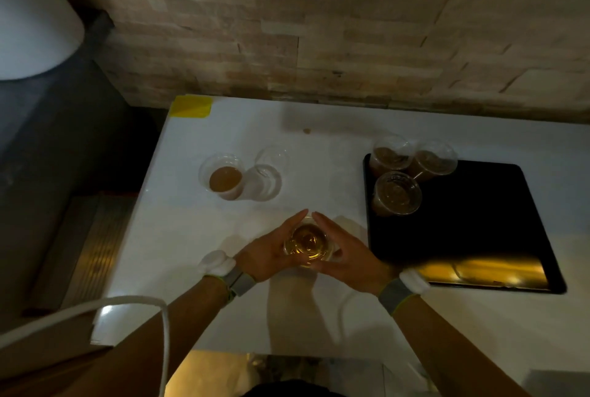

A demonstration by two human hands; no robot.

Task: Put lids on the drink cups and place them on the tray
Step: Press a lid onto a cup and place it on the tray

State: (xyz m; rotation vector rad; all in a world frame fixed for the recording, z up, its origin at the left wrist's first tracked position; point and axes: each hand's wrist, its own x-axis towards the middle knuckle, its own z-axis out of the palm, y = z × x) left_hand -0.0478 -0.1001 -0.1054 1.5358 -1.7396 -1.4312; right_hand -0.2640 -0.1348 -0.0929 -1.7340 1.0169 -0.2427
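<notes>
Grey wristbands with white pods

Table: white, yellow tape patch at far left corner.
Tray: black, amber reflection at near edge.
Cups on tray: clear, brown liquid.
Open cup: clear, light brown liquid.
Held cup: clear, golden-amber liquid.
Wristbands: grey, white attachments.
Wall: beige-tan stone brick pattern.

Worktop centre: cup between left hand at 9 and right hand at 3, fingers touching cup sides. Tray at 3 on worktop; three lidded cups clustered in tray's 10 o'clock corner, touching. Open cup at 10; two lids just right of it.
</notes>
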